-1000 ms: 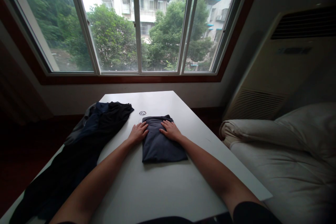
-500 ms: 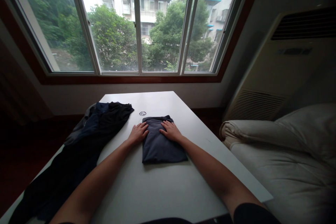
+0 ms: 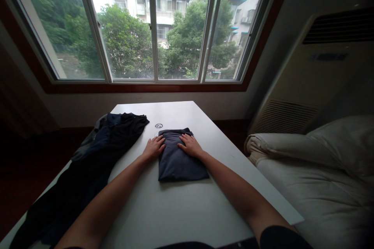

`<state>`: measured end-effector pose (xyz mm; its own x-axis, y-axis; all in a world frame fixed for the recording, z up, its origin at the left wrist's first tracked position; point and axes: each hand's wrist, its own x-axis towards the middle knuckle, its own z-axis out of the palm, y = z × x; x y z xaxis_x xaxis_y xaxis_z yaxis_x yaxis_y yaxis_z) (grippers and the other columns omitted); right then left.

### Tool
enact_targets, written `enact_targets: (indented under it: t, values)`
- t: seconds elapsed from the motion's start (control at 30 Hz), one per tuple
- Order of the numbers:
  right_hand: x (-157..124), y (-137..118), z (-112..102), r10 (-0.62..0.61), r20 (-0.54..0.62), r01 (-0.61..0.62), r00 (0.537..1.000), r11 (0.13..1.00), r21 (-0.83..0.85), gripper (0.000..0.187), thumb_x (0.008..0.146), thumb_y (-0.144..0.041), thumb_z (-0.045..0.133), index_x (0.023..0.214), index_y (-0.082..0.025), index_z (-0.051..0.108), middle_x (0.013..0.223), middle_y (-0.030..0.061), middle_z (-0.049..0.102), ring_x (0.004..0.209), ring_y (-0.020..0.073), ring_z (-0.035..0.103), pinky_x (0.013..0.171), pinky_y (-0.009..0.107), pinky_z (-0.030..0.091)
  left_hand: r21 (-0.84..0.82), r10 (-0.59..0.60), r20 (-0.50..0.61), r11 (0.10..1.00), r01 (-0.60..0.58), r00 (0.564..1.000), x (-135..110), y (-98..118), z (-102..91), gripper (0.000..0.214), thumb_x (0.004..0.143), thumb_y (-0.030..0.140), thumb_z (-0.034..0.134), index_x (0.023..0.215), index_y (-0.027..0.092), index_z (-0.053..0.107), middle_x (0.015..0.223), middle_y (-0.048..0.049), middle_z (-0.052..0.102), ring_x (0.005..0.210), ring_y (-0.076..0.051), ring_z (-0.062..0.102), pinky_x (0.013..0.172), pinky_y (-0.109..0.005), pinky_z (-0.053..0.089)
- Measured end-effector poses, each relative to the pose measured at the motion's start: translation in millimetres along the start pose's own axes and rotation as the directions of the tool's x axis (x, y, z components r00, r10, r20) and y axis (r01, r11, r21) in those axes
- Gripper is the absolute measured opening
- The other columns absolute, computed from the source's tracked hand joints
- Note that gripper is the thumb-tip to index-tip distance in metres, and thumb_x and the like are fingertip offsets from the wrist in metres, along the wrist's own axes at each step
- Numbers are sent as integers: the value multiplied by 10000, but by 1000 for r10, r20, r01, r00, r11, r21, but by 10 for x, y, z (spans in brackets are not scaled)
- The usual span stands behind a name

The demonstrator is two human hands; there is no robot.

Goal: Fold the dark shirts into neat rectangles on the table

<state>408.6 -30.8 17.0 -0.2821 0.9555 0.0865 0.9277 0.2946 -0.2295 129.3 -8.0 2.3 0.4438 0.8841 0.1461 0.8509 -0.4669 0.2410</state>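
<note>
Touching a seemingly fully folded garment [image 3: 182, 165] at frame centre with left hand [image 3: 154, 148] and right hand [image 3: 189, 145] spread flat, leaving rumpled clothes [image 3: 83, 173] unfolded at left.

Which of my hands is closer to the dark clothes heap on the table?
Left. Your left hand is at the left edge of the folded dark-gray garment, right of the dark clothes heap without touching it; your right hand lies on the garment's right side, farther away.

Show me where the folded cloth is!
In the head view, the folded cloth lies on the white table, right of the clothes pile, with the left hand at its left edge and the right hand on top.
</note>
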Motion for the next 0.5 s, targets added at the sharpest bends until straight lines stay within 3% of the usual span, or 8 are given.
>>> enact_targets:
  t: [0.5]
  values:
    - [12,26,37,-6,-13,6,1000,1000,1,710,1046,-652,405,1616,-230,436,1695,81,352,1590,271,258,1305,466,146,13,8,-15,1000,-8,1000,-1,-6,7,503,1073,474,429,1545,325,513,1699,-40,369,1530,-315,364,1237,-554,285]
